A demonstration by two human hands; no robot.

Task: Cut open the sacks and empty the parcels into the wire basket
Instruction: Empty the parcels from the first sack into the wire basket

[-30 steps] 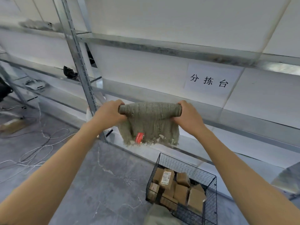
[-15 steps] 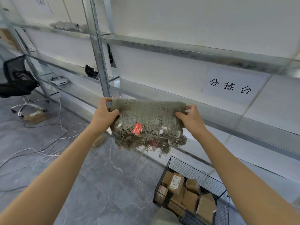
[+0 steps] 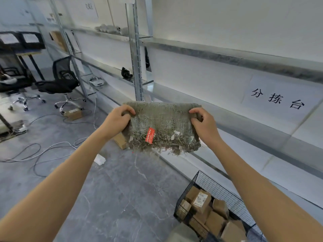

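The sack (image 3: 162,119) is no longer sitting in a tight roll — it is hanging slack above the floor, left hand (image 3: 118,117) and right hand (image 3: 203,123) pinching its top corners, well apart. It is seemingly emptied; parcels (image 3: 201,200) are lying in the wire basket (image 3: 218,187) below-right.

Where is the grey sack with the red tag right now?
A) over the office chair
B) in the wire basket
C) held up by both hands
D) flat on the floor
C: the left hand and right hand each grip an upper corner of the sack, clear of the floor and the wire basket.
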